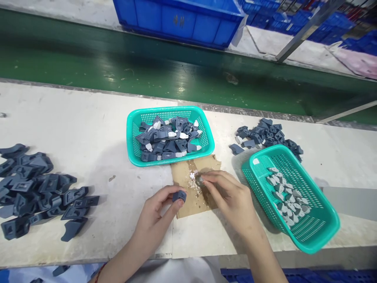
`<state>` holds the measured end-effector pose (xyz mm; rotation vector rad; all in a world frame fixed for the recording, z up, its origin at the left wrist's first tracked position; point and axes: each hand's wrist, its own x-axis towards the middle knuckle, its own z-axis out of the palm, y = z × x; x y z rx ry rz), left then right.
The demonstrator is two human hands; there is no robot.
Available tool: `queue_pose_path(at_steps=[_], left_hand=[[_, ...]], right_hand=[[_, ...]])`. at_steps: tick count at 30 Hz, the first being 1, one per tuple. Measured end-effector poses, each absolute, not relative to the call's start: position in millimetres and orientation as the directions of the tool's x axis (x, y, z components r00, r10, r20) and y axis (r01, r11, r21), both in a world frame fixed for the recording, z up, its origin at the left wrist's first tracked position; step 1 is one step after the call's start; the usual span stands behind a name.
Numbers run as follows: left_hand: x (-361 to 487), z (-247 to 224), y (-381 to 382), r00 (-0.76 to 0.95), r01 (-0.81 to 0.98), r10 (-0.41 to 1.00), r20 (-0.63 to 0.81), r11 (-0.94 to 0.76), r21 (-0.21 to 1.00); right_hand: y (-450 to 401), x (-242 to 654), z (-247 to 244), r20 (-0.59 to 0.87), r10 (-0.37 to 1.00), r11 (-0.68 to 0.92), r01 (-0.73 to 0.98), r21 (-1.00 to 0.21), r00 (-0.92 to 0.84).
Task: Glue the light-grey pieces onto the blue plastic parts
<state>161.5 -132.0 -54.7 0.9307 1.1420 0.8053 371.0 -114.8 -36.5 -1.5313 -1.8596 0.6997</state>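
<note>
My left hand (161, 208) grips a dark grey-blue plastic part (179, 196) between thumb and fingers, over the left edge of a brown cardboard piece (184, 173). My right hand (226, 192) pinches a small greyish piece (200, 180) above the cardboard, beside scattered white bits (193, 181). The two held things are apart. Behind my hands, a green basket (131, 135) holds dark parts, many with light tips. At the right, a tilted green basket (324, 232) contains small light grey pieces (290, 200).
Loose dark parts (47, 192) are heaped on the left of the white table (118, 224); another heap (266, 133) lies behind the right basket. Beyond the table runs a green belt (88, 67), with a blue crate (179, 23) past it and a metal post (306, 33) at the right.
</note>
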Motion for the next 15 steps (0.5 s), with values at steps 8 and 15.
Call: queue_pose_path(at_steps=[8,15], left_hand=[[164.2,-57.4,-129.8,0.229,-0.11,0.89,-0.394,0.425,0.898],[161.5,-54.8,-134.0,0.34,0.16,0.911,-0.234,0.19,0.969]], right_hand=[[-115.0,371.5,-36.0,0.119,0.989,0.148,0.638,-0.756,-0.09],[-115.4,371.7,-37.1,0.072,0.996,0.089,0.608,-0.789,-0.053]])
